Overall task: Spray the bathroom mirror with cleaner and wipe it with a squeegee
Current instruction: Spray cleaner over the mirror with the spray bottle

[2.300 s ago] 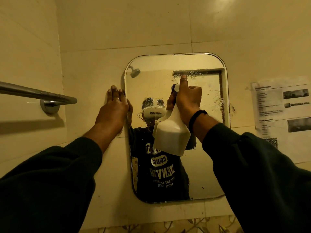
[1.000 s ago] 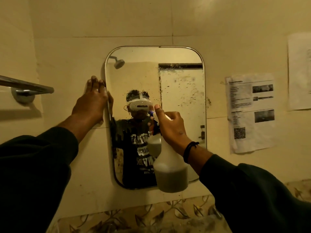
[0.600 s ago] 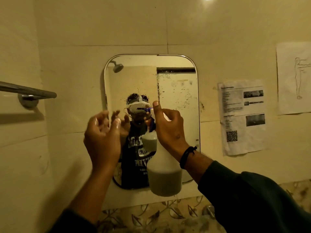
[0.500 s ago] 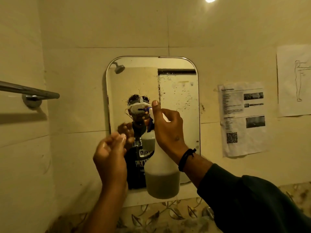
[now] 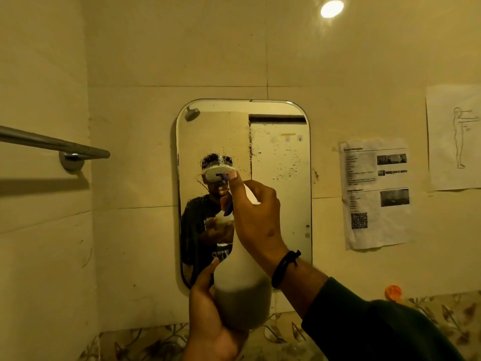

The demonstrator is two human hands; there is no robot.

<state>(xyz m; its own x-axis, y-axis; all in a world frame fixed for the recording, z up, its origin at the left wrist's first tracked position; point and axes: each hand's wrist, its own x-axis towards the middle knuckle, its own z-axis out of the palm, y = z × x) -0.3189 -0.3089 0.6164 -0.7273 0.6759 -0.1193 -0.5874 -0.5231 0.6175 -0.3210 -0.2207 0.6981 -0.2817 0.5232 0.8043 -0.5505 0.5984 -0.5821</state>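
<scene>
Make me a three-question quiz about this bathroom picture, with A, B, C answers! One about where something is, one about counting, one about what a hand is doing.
1. Where is the towel bar?
A. left of the mirror
B. under it
C. right of it

2. How many paper sheets hang on the wall?
A. one
B. two
C. four

3. What does the left hand do?
A. lies flat on the wall
B. hangs idle
C. holds the spray bottle at its base

Answers: 1 A, the bar sits on the left wall. 2 B, both hang right of the mirror. 3 C, fingers wrap the base while the right hand grips the top.
</scene>
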